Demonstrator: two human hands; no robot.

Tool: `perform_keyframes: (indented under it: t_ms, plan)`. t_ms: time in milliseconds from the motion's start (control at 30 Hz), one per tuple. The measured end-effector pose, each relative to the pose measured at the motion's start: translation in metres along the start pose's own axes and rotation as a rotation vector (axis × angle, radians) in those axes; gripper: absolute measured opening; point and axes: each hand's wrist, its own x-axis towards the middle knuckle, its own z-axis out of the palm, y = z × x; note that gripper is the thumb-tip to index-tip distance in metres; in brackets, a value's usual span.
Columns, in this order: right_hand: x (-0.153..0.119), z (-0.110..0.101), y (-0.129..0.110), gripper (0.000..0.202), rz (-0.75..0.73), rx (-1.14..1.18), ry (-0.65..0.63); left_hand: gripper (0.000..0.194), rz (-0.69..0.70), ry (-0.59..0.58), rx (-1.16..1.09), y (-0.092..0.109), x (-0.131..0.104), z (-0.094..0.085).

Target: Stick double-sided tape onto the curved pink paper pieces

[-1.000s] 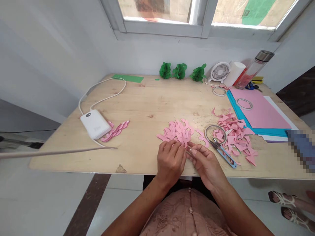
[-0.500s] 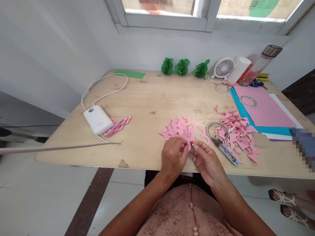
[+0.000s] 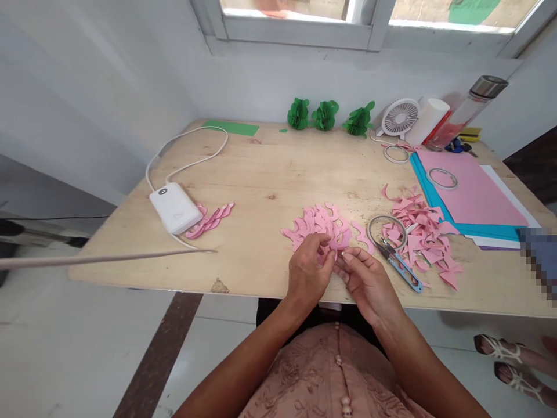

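Observation:
My left hand (image 3: 308, 268) and my right hand (image 3: 369, 281) meet at the table's front edge, both closed on a small curved pink paper cutout (image 3: 341, 239). The left thumb presses it while the left index finger is bent above it. At my right fingertips is a tiny whitish spot, too small to name. Just beyond the hands lies a pile of wavy pink paper cutouts (image 3: 311, 222), partly hidden by my left hand. One loose cutout (image 3: 362, 233) rests to its right. Blue-handled thread snips (image 3: 404, 270) lie right of my right hand, beside a tape roll (image 3: 369, 226).
Pink paper scraps (image 3: 430, 238) are heaped at the right, before stacked coloured sheets (image 3: 483, 194). Green paper ornaments (image 3: 324, 116), a small fan (image 3: 400, 118) and a bottle (image 3: 470, 113) stand along the wall. A white power bank (image 3: 175, 208) with its cable lies left, against more pink pieces (image 3: 211, 220).
My left index finger has lifted and more of the pink cutout shows between my hands. The view has shifted slightly; things on the table stay in place.

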Motion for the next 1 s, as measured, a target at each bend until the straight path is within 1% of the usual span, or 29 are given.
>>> perform_keyframes:
  t_ms: [67, 200, 367, 500, 633, 767, 900, 1000]
  plan:
    - [0.000, 0.000, 0.000, 0.014, -0.003, 0.001, 0.002, 0.021, -0.005, -0.005, 0.000, 0.000, 0.000, 0.000]
    - [-0.001, 0.000, -0.001, 0.013, -0.001, -0.002, -0.004, 0.026, 0.011, 0.011, 0.015, 0.000, -0.001, 0.001]
    - [-0.001, 0.001, -0.001, 0.013, 0.002, -0.005, -0.015, 0.016, 0.030, -0.001, 0.055, 0.000, -0.002, 0.001]
    - [-0.001, 0.001, -0.001, 0.015, -0.004, -0.031, -0.011, 0.018, 0.012, -0.022, 0.056, 0.002, -0.001, 0.000]
    - [-0.001, 0.001, -0.001, 0.015, -0.015, -0.032, -0.015, 0.013, -0.021, -0.053, 0.041, 0.004, 0.000, -0.001]
    - [-0.001, 0.001, 0.000, 0.015, -0.017, -0.058, -0.002, 0.008, -0.057, -0.046, -0.044, 0.003, 0.001, -0.002]
    - [-0.001, 0.000, -0.001, 0.016, -0.025, -0.088, 0.027, 0.009, -0.161, -0.058, -0.147, -0.002, 0.007, -0.002]
    - [-0.001, -0.003, -0.002, 0.016, -0.071, -0.110, 0.054, 0.009, -0.212, -0.070, -0.127, -0.008, 0.013, -0.002]
